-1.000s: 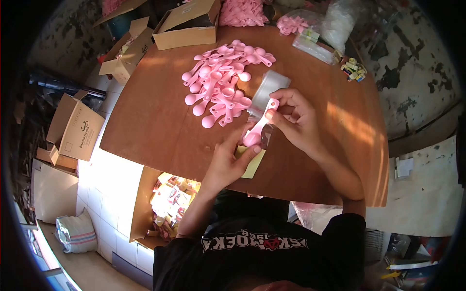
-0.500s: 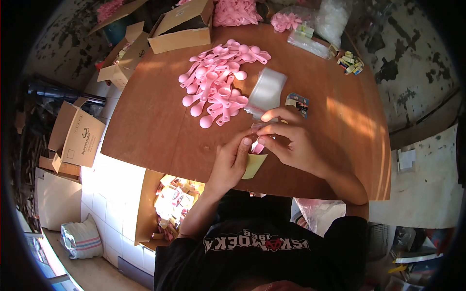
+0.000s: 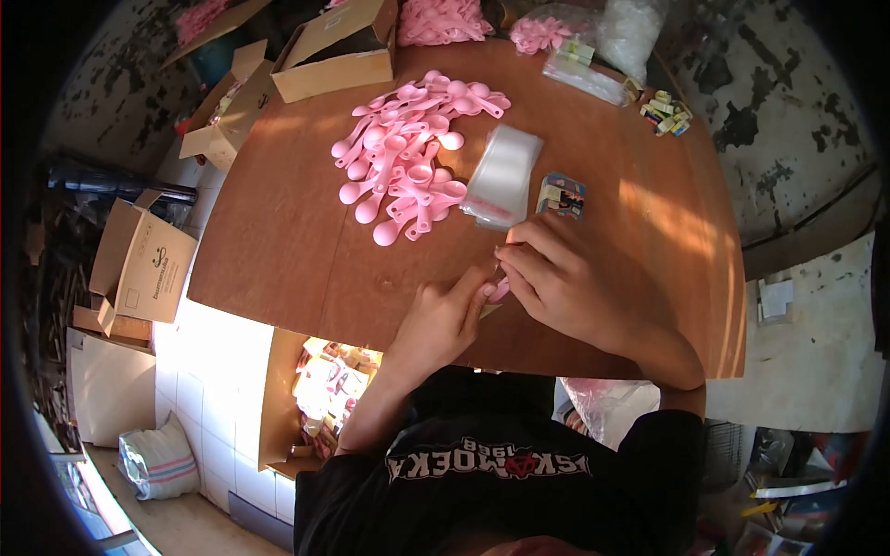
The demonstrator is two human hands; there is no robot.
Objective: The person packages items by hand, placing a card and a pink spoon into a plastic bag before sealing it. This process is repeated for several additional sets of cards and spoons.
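Observation:
Above the table's near edge, my left hand [image 3: 443, 318] is closed, thumb against forefinger, on a small clear plastic bag with a pink measuring spoon [image 3: 499, 292] inside. Most of the spoon is hidden by my fingers. A sliver of yellow card [image 3: 489, 310] shows just below it. My right hand [image 3: 556, 283] pinches the upper end of the bag, its fingertips close to my left thumb. Beyond the hands lie a stack of clear plastic bags [image 3: 505, 171] and several printed cards [image 3: 562, 196]. A heap of pink measuring spoons [image 3: 408, 157] spreads to their left.
An open cardboard box [image 3: 334, 74] stands at the table's [image 3: 278, 232] far left, beside a bag of pink pieces [image 3: 445, 20]. Small yellow packets [image 3: 666, 113] lie far right. Below the left near edge, an open carton [image 3: 278, 398] holds packed items.
My right hand has turned and lowered its fingers closer to the left hand. The yellow card, plainly visible before, is now mostly hidden. The view has shifted slightly.

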